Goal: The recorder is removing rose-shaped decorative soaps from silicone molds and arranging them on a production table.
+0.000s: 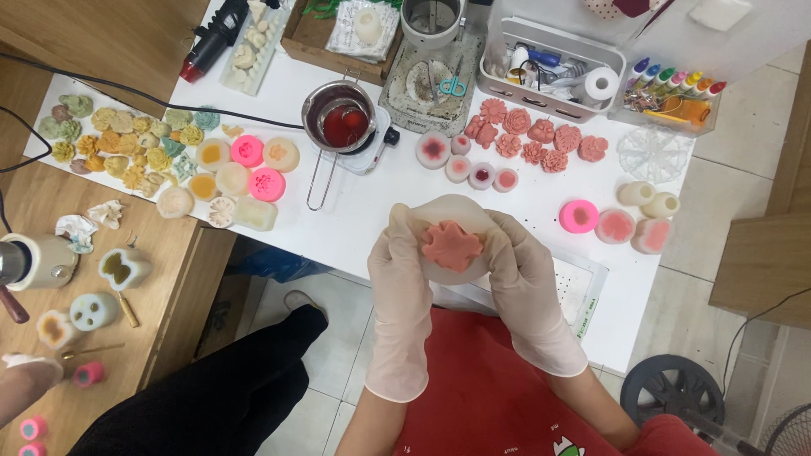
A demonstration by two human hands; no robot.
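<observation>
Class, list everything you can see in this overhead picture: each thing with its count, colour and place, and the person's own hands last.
white table: one, centre
silicone mould: one, translucent white, held in both hands
flower casting: one, salmon pink, sitting in that mould
finished pink flowers: about ten, salmon, right of centre on the table
pastel flowers: many, yellow, green and orange, left end of the table
melting pot: one, steel, red liquid inside, centre back
heat gun: one, black and red, top left
marker pens: a row, mixed colours, top right
wooden bench: one, brown, lower left
left hand: gloved, grip on the mould's left edge
right hand: gloved, grip on its right edge
</observation>
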